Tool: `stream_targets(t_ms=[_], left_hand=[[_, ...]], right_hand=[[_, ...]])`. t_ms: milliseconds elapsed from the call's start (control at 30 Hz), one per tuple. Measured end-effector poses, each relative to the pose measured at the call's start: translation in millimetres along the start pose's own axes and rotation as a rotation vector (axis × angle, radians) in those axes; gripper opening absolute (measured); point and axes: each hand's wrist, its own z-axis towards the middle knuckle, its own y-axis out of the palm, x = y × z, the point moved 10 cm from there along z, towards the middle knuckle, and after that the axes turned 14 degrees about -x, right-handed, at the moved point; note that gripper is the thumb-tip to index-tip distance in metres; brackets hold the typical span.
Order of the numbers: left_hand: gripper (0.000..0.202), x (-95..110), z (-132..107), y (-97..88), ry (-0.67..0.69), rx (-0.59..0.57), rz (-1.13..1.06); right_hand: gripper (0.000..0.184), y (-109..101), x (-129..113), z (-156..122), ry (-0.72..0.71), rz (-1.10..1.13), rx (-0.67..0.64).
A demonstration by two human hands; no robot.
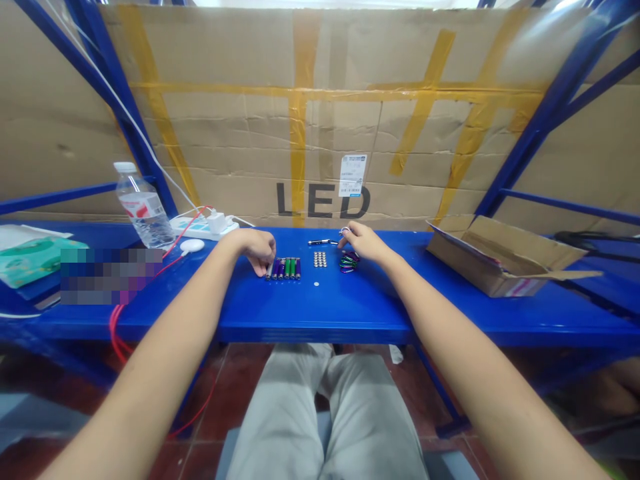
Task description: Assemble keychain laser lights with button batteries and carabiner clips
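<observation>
On the blue shelf top [310,307] lies a row of several small coloured cylinders [285,268], purple, green and silver. My left hand [256,248] rests at the left end of that row, fingers curled down onto the leftmost piece. A cluster of small round silver button cells [320,259] sits in the middle, with one loose cell [316,284] nearer me. My right hand [361,243] is closed in a pinch on a small metal ring [345,231], just above a pile of coloured carabiner clips [349,262]. A thin silver piece [323,241] lies behind the cells.
A water bottle [143,207], a white power strip [204,225] with charger and red cable, and a white round puck [192,246] stand at the left. An open cardboard box [500,257] lies at the right. A taped cardboard wall [320,120] marked LED closes the back.
</observation>
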Motion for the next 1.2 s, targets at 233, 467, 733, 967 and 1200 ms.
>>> stream_targets(t_ms=[233,467,733,967,1200], left_hand=[[0.028,-5,3,-11.1,-0.008,0.069,-0.002],[0.026,61,-24,-49.7,0.468,0.821,0.049],[0.012,112,-27,-11.5,0.991,0.756,-0.153],[0.018,106,-31,-16.7,1.081,0.743,-0.335],[0.020,104,-29,-23.9,1.156,0.706,-0.496]], right_hand=[[0.019,1,-1,-1,-0.002,0.054,0.002],[0.025,15,-22,-2,-0.116,0.405,-0.053],[0.043,35,-38,-3,-0.214,0.670,-0.202],[0.047,29,-41,-4,-0.258,0.875,-0.184],[0.048,20,-44,-7,-0.274,0.907,-0.104]])
